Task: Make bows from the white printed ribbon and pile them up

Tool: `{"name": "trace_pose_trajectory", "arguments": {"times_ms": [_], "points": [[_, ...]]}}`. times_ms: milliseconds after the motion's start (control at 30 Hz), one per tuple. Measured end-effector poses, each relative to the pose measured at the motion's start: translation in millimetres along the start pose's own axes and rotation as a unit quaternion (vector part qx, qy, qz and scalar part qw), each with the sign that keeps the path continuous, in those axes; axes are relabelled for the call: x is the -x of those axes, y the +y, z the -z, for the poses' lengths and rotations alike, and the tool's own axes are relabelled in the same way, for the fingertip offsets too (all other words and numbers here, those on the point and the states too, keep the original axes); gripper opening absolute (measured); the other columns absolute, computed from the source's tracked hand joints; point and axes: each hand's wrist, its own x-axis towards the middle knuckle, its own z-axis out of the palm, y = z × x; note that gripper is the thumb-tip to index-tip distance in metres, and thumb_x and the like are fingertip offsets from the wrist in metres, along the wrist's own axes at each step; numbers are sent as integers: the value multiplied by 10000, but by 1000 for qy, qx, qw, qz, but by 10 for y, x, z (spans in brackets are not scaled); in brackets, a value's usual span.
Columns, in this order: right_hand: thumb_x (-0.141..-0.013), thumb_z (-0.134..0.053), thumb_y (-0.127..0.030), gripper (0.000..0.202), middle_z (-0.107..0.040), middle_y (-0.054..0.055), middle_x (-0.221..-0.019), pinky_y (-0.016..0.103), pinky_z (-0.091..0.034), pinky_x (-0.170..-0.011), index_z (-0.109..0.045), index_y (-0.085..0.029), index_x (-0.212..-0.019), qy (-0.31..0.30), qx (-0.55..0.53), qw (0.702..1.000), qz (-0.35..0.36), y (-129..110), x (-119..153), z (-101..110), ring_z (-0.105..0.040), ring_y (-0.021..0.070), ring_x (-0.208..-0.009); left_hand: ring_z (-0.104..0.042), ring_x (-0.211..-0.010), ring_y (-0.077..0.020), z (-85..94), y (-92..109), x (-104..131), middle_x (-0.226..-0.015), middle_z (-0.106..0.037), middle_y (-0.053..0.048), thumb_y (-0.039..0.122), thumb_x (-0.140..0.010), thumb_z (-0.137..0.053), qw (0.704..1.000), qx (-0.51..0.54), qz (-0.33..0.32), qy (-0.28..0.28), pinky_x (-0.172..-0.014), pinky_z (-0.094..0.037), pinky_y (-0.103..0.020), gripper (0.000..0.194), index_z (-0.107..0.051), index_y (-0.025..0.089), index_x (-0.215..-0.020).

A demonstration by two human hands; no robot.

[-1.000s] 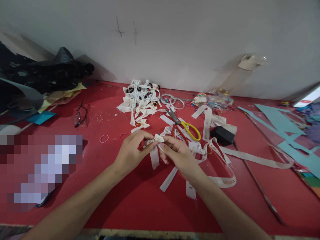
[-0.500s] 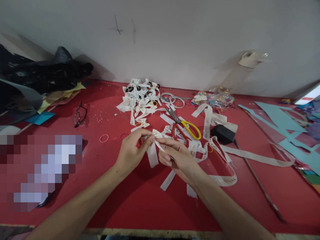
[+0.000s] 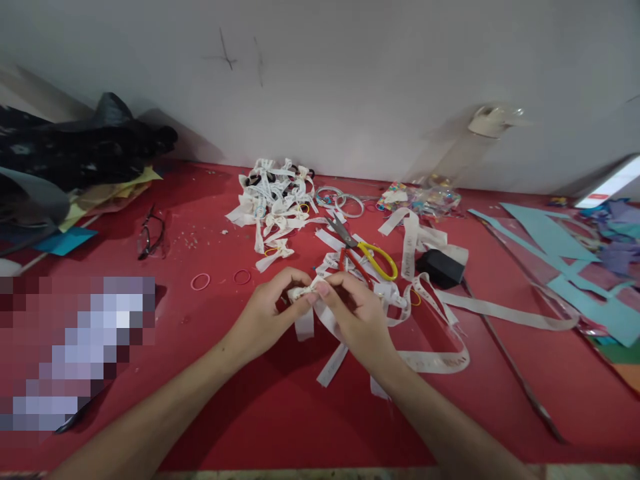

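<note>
Between my two hands is a cream ribbon bow (image 3: 303, 291), its loose ends hanging down toward the table. My left hand (image 3: 273, 307) pinches the bow's left side with thumb and forefinger. On the other side, my right hand (image 3: 357, 310) presses thumb and fingers on its knot, close to the left thumb. Just beyond the hands lie scissors (image 3: 376, 259) with one yellow and one red handle, blades apart. Printed ribbon (image 3: 430, 361) trails loosely over the table at right, and a cut ribbon piece (image 3: 331, 365) rests below the hands.
A heap of finished-looking ribbon bows (image 3: 275, 193) lies by the wall. Pink bands (image 3: 201, 282), eyeglasses (image 3: 151, 233) and a blurred patch are left. At right are a black block (image 3: 441, 268), a thin rod (image 3: 520, 377), blue sheets (image 3: 550, 230) and a clear bottle (image 3: 473, 147).
My right fingers have shifted from the ribbon tail up to the knot, now thumb on top. Both hands have dropped slightly lower, and the view has shifted a little to the right.
</note>
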Motion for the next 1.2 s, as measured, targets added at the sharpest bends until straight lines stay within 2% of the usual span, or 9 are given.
{"name": "trace_pose_trajectory", "arguments": {"times_ms": [167, 300, 433, 600, 833, 1000, 1100, 1200], "points": [[-923, -553, -311, 166, -598, -18, -755, 216, -406, -666, -598, -195, -812, 3, 50, 997, 56, 25, 3, 1, -534, 105, -700, -521, -715, -98, -3, 26, 4, -799, -559, 25, 322, -888, -560, 998, 55, 29, 6, -654, -423, -213, 132, -567, 190, -888], [-924, -550, -303, 177, -587, -21, -716, 223, -393, -640, -589, -194, -791, 21, 74, 995, 63, 10, 31, -8, -512, 104, -664, -518, -661, -94, -25, 32, 4, -722, -549, 33, 268, -858, -577, 998, 57, 24, 30, -618, -419, -211, 105, -543, 180, -812], [-929, -532, -356, 230, -548, -25, -668, 233, -377, -595, -574, -199, -766, 44, 40, 998, 15, -27, 58, -42, -469, 107, -611, -495, -609, -92, -68, 15, 11, -681, -537, 36, 278, -840, -602, 997, 42, 20, 61, -561, -394, -211, 127, -538, 179, -793], [-919, -516, -437, 302, -480, -25, -641, 238, -353, -544, -555, -200, -735, 64, -33, 994, -78, -46, 24, -75, -405, 112, -579, -514, -602, -105, -83, -17, 23, -684, -564, 24, 317, -847, -608, 996, 51, 24, 67, -539, -394, -218, 157, -538, 184, -802], [-901, -556, -419, 260, -550, -6, -689, 244, -392, -607, -594, -202, -762, -26, -12, 999, -40, 36, -62, 20, -488, 128, -650, -507, -620, -98, -19, 10, -11, -691, -538, 29, 400, -906, -529, 996, 70, 46, -7, -569, -398, -216, 233, -545, 187, -814], [-907, -544, -423, 246, -577, -2, -718, 247, -401, -613, -607, -204, -815, -49, -12, 998, -28, 47, -45, 25, -509, 127, -653, -531, -615, -97, -7, 3, -7, -690, -563, 37, 404, -903, -543, 992, 102, 61, -36, -578, -407, -215, 205, -512, 202, -905], [-914, -521, -451, 256, -557, -19, -673, 241, -413, -568, -561, -209, -839, -56, -65, 994, -68, 47, -21, -9, -521, 116, -589, -571, -693, -111, -4, -34, 3, -744, -586, 25, 376, -888, -579, 997, 69, 20, -25, -646, -435, -228, 192, -509, 202, -927], [-903, -532, -474, 265, -515, -46, -613, 226, -406, -506, -519, -216, -847, -55, -114, 987, -97, 51, 1, -42, -489, 95, -510, -580, -724, -125, -7, -73, 5, -790, -600, 7, 366, -898, -563, 1000, 22, -13, 14, -662, -445, -239, 176, -517, 201, -939]]}}
